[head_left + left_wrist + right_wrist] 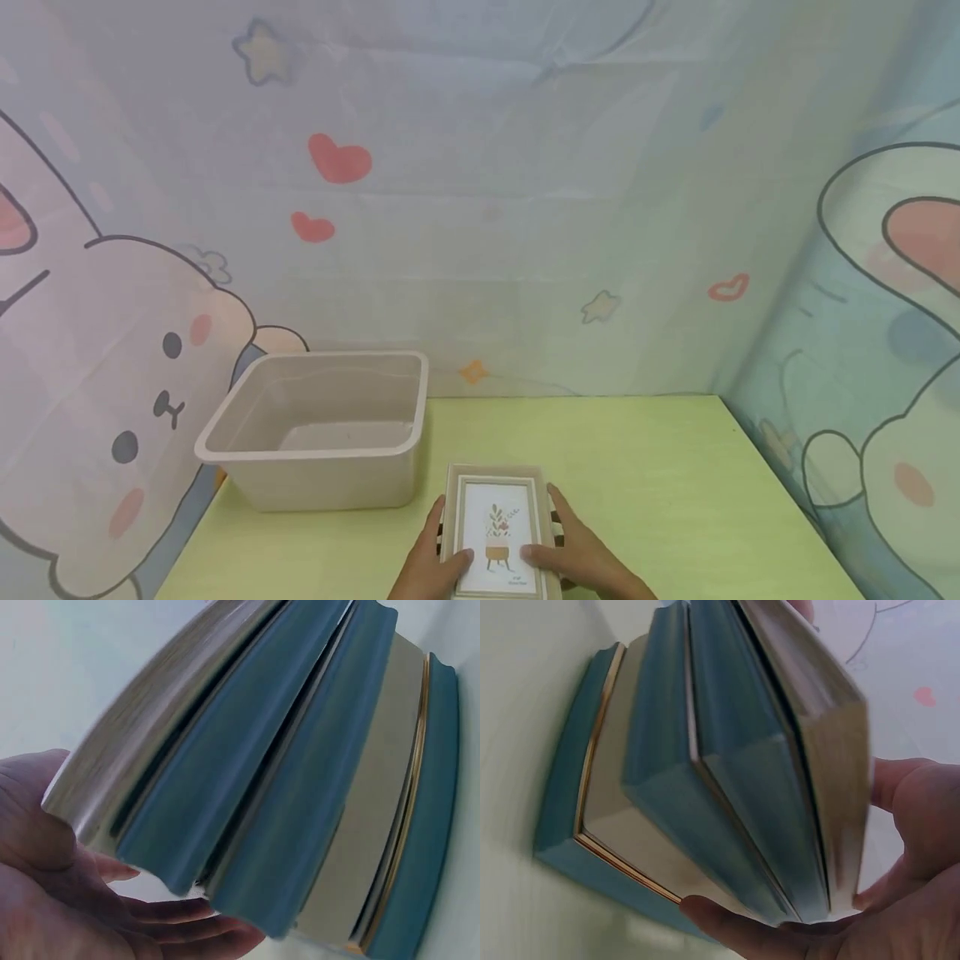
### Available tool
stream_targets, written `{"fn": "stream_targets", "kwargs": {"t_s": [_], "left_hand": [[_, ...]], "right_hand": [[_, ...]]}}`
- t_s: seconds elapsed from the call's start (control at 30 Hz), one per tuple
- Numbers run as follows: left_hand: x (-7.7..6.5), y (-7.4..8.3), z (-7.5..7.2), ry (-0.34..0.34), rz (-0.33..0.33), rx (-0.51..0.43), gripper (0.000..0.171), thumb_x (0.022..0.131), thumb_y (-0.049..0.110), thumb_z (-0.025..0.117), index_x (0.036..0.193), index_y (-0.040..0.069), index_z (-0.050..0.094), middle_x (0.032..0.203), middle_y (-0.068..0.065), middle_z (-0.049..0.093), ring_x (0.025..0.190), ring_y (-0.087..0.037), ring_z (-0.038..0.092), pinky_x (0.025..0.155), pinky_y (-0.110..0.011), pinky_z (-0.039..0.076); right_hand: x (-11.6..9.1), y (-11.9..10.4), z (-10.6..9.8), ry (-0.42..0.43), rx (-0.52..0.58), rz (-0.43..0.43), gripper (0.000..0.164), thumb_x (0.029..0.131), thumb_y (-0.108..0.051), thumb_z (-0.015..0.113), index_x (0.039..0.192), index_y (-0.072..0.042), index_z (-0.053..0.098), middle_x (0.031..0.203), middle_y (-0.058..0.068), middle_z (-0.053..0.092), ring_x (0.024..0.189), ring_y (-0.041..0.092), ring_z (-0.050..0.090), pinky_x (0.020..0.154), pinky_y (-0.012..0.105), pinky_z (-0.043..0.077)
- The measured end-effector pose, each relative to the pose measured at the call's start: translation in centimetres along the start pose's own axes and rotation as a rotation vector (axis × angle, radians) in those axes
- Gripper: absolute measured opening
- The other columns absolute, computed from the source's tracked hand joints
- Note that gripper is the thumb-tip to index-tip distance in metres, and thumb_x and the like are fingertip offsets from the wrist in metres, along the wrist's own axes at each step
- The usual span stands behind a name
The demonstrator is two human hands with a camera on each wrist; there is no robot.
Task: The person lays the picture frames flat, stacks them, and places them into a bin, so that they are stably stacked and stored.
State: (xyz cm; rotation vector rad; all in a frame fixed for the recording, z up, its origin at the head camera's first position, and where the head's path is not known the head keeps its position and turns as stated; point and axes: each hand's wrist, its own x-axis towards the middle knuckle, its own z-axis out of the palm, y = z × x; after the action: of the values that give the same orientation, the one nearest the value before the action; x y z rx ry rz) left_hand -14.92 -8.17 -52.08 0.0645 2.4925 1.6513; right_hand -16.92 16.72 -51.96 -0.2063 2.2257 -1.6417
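Observation:
Near the front of the table, a stack of several picture frames (497,512) lies between my two hands. The top one has a pale wood-grain border and a print of a potted plant. Below it, the left wrist view shows teal frames (300,787) and a cream frame (367,795). My left hand (431,558) grips the stack's left side, thumb on the top frame. On the right side my right hand (588,558) holds it the same way; in the right wrist view, one fingertip reaches the lower teal frame (562,780). Some fingers are hidden behind the stack.
A beige plastic bin (337,483) stands at the back left of the yellow-green table (637,467). Its visible floor is bare. A printed cloth (525,250) with hearts, stars and rabbits hangs behind the table and at both sides.

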Motion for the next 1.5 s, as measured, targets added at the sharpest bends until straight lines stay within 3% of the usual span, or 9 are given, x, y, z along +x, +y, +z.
{"fn": "stream_targets", "kwargs": {"t_s": [0.23,0.43,0.6,0.73,0.83,0.97,1.03,1.3,1.5], "left_hand": [[0.2,-0.4,-0.1,-0.068,0.014,-0.088,0.087,0.092,0.022,0.067,0.158,0.002,0.014,0.14,-0.044,0.039,0.116,-0.059,0.053,0.08,-0.059,0.056],[0.1,-1.2,-1.5,-0.101,0.032,-0.109,0.08,0.099,0.034,0.06,0.157,0.002,0.016,0.142,-0.041,0.039,0.123,-0.058,0.049,0.089,-0.063,0.052],[-0.2,-0.5,-3.9,0.072,0.092,-0.03,0.062,0.1,0.028,0.059,0.15,0.0,0.035,0.129,-0.028,0.059,0.117,-0.043,0.06,0.094,-0.056,0.052],[-0.4,0.8,-6.4,0.255,0.152,0.056,0.035,0.097,0.012,0.063,0.129,0.0,0.06,0.1,-0.01,0.071,0.09,-0.018,0.068,0.08,-0.034,0.056],[-0.2,1.4,-8.4,0.463,0.273,0.197,0.018,0.09,0.002,0.066,0.108,0.002,0.071,0.079,-0.001,0.068,0.071,-0.004,0.061,0.067,-0.023,0.052],[0.6,1.4,-11.4,0.776,0.476,0.39,0.013,0.081,-0.005,0.068,0.09,0.002,0.074,0.07,-0.001,0.065,0.065,-0.008,0.057,0.063,-0.023,0.048],[1.2,1.1,-13.0,0.869,0.529,0.432,0.012,0.079,-0.007,0.068,0.088,0.0,0.072,0.072,-0.008,0.064,0.069,-0.02,0.06,0.067,-0.03,0.046],[3.5,-0.6,-18.0,0.95,0.441,0.512,0.023,0.077,0.0,0.069,0.099,-0.008,0.067,0.102,-0.034,0.056,0.096,-0.053,0.049,0.08,-0.061,0.036],[4.5,-1.5,-20.5,0.932,0.255,0.512,0.038,0.081,0.009,0.064,0.114,-0.008,0.06,0.129,-0.043,0.042,0.124,-0.059,0.034,0.097,-0.071,0.026]], "right_hand": [[0.2,0.5,0.9,0.082,-0.07,-0.029,0.112,0.087,-0.033,0.076,0.16,-0.014,-0.006,0.138,0.04,0.044,0.086,0.024,0.067,0.065,0.041,0.061],[0.2,0.7,1.2,0.118,-0.075,-0.004,0.111,0.086,-0.03,0.076,0.16,-0.013,-0.004,0.135,0.041,0.046,0.082,0.024,0.067,0.059,0.039,0.06],[0.3,0.6,1.3,0.144,-0.079,-0.005,0.11,0.085,-0.028,0.076,0.16,-0.011,-0.003,0.135,0.041,0.047,0.082,0.024,0.067,0.058,0.039,0.06],[0.4,0.7,1.4,0.141,-0.063,-0.002,0.11,0.085,-0.027,0.076,0.16,-0.012,-0.003,0.136,0.041,0.045,0.082,0.024,0.067,0.059,0.039,0.06],[0.4,0.8,1.5,0.136,-0.055,-0.007,0.109,0.086,-0.027,0.075,0.16,-0.012,-0.003,0.138,0.043,0.043,0.082,0.024,0.067,0.059,0.039,0.06],[0.5,0.8,1.7,0.144,-0.068,-0.009,0.109,0.086,-0.029,0.076,0.16,-0.012,-0.002,0.139,0.044,0.041,0.082,0.024,0.067,0.059,0.039,0.06],[0.5,0.8,1.7,0.149,-0.081,-0.008,0.109,0.086,-0.029,0.076,0.16,-0.012,-0.002,0.139,0.043,0.042,0.082,0.024,0.067,0.059,0.039,0.06],[0.5,0.4,1.5,0.133,-0.065,-0.021,0.11,0.085,-0.028,0.077,0.161,-0.012,-0.001,0.136,0.043,0.044,0.082,0.024,0.068,0.058,0.039,0.06],[0.5,0.5,1.6,0.138,-0.088,-0.009,0.11,0.085,-0.029,0.077,0.161,-0.011,0.0,0.136,0.041,0.046,0.084,0.025,0.067,0.06,0.039,0.06]]}}
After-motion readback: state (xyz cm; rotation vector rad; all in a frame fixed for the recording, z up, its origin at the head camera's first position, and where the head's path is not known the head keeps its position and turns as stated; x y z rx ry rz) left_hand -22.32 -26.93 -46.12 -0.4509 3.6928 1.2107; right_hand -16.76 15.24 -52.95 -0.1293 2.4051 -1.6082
